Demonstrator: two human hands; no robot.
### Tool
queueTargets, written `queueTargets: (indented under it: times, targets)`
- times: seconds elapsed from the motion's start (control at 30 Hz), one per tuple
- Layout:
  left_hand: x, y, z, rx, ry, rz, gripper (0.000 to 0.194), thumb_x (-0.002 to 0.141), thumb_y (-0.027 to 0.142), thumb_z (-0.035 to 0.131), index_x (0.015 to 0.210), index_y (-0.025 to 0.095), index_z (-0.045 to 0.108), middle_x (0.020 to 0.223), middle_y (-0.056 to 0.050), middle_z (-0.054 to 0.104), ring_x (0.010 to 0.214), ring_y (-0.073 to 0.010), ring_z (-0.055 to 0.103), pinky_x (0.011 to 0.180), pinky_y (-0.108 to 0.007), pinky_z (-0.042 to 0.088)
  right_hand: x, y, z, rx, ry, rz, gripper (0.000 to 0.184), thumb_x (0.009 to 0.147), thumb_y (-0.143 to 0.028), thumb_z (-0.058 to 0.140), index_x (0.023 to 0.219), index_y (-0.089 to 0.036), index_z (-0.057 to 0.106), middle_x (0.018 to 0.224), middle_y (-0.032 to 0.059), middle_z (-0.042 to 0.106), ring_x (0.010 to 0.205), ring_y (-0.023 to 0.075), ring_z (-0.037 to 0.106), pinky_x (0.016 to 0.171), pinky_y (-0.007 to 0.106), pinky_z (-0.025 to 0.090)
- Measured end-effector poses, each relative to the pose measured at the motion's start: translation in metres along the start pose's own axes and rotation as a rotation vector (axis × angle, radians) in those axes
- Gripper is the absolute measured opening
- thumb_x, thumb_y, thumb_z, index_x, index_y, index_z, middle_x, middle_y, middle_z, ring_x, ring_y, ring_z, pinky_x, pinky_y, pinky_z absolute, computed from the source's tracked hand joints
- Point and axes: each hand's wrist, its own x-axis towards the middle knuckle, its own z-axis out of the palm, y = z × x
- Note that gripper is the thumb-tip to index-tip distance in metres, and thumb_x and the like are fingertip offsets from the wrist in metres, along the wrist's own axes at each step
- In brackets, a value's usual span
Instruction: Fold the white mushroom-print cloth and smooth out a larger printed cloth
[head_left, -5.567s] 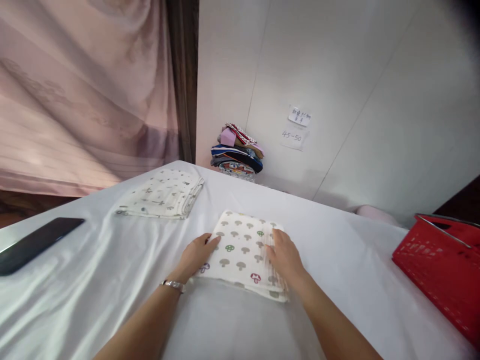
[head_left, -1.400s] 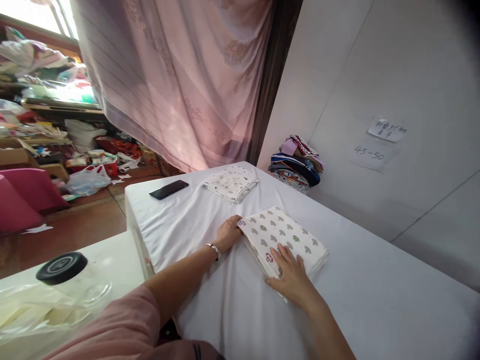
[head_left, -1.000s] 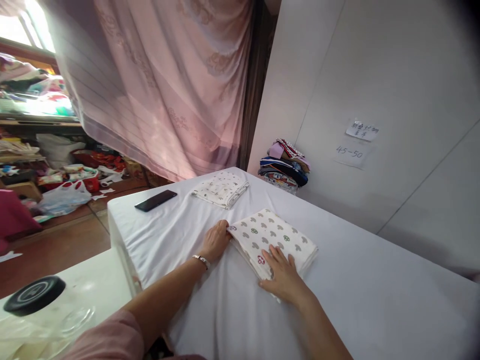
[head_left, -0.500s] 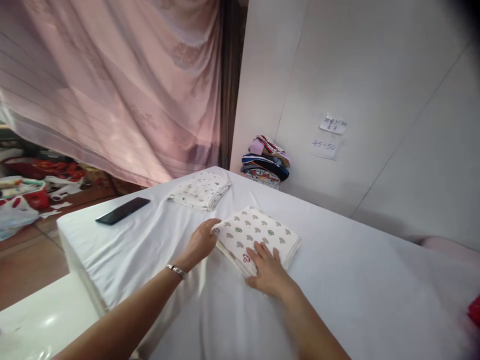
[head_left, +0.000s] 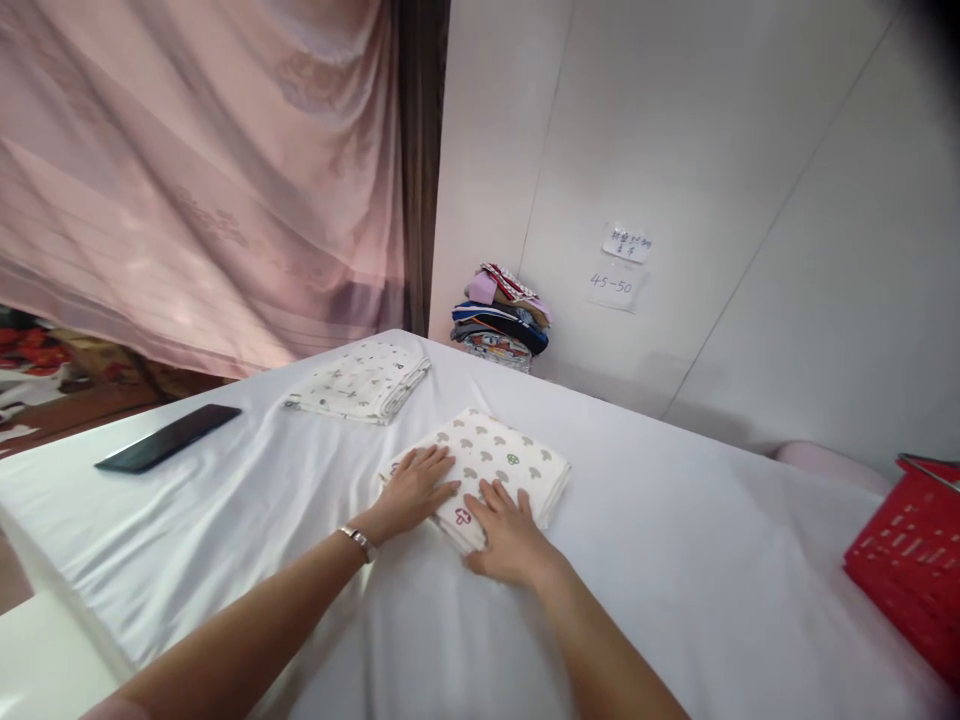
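Note:
A folded white cloth printed with grey, green and red mushroom shapes lies on the white-covered table. On its left corner rests my left hand, fingers stretched out flat, a metal band at the wrist. My right hand lies with spread fingers on the near right part of the same cloth. Neither hand grips anything. Just beyond, a second folded white cloth with small dark prints sits on the table, apart from both hands.
A black phone lies at the table's left. Against the white wall rises a stack of folded clothes. A red plastic basket stands at the right edge. A pink curtain hangs behind; paper notes are on the wall.
My left hand has gone from holding the cloth's left edge to lying flat on top of it. My right hand stays on the cloth. The view has turned right, bringing the red basket in.

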Motion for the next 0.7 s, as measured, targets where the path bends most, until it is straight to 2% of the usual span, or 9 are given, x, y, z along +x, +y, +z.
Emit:
queueTargets:
  times: [0.1,0.17,0.27,0.37,0.43,0.53,0.7]
  targets:
    - [0.005,-0.007,-0.009,0.025,0.074,-0.126,0.042,0.086,0.041,0.037,0.122,0.023,0.049,0.135,-0.005,0.043,0.129,-0.0205,0.03,0.107,-0.04,0.019,-0.002,0.002,-0.003,0.059,0.02,-0.041,0.081,0.069,-0.055,0.057,0.137,-0.026,0.024,0.148,0.0081,0.008,0.135,0.0267,-0.001,0.104,0.051,0.0]
    - [0.009,-0.017,-0.014,0.03,0.141,-0.246,0.044,0.086,0.042,0.037,0.122,0.019,0.049,0.135,-0.007,0.042,0.127,-0.0229,0.033,0.105,-0.039,0.023,-0.002,0.008,-0.007,0.125,0.079,-0.076,0.074,0.073,-0.06,0.051,0.135,-0.026,0.03,0.146,0.0075,0.019,0.134,0.0253,0.009,0.105,0.047,0.007]
    - [0.013,-0.035,-0.019,-0.076,0.086,-0.46,0.053,0.083,0.049,0.037,0.123,0.016,0.048,0.13,-0.01,0.047,0.115,-0.0263,0.047,0.095,-0.038,0.036,0.002,0.028,-0.014,0.178,0.312,-0.037,0.051,0.083,-0.049,0.04,0.128,-0.024,0.042,0.136,0.0046,0.039,0.129,0.0195,0.027,0.105,0.037,0.018]
    - [0.017,-0.048,-0.02,-0.177,-0.033,-0.597,0.061,0.079,0.057,0.037,0.123,0.017,0.048,0.117,-0.011,0.058,0.104,-0.0282,0.055,0.087,-0.038,0.042,0.009,0.065,-0.014,0.141,0.581,0.189,0.045,0.084,-0.034,0.041,0.126,-0.019,0.046,0.135,0.0076,0.041,0.128,0.0217,0.028,0.106,0.039,0.017]
    - [0.021,-0.051,-0.021,-0.185,-0.096,-0.613,0.062,0.076,0.06,0.039,0.118,0.017,0.052,0.112,-0.012,0.06,0.102,-0.0295,0.056,0.084,-0.037,0.042,0.011,0.092,-0.008,0.148,0.679,0.333,0.049,0.082,-0.032,0.044,0.128,-0.016,0.043,0.138,0.0106,0.036,0.13,0.025,0.024,0.106,0.043,0.017]
    - [0.027,-0.048,-0.021,-0.168,-0.159,-0.602,0.059,0.072,0.061,0.043,0.108,0.017,0.059,0.109,-0.013,0.061,0.098,-0.0305,0.057,0.078,-0.035,0.044,0.011,0.121,0.002,0.285,0.696,0.373,0.056,0.079,-0.035,0.046,0.131,-0.015,0.04,0.138,0.0105,0.036,0.129,0.0238,0.027,0.106,0.039,0.022]
    - [0.039,-0.047,-0.032,-0.195,-0.152,-0.513,0.054,0.069,0.057,0.049,0.104,0.018,0.06,0.104,-0.009,0.064,0.091,-0.0257,0.06,0.069,-0.028,0.044,0.006,0.133,0.002,0.504,0.695,0.364,0.059,0.075,-0.041,0.049,0.128,-0.016,0.044,0.127,0.009,0.048,0.115,0.0207,0.045,0.098,0.032,0.033]
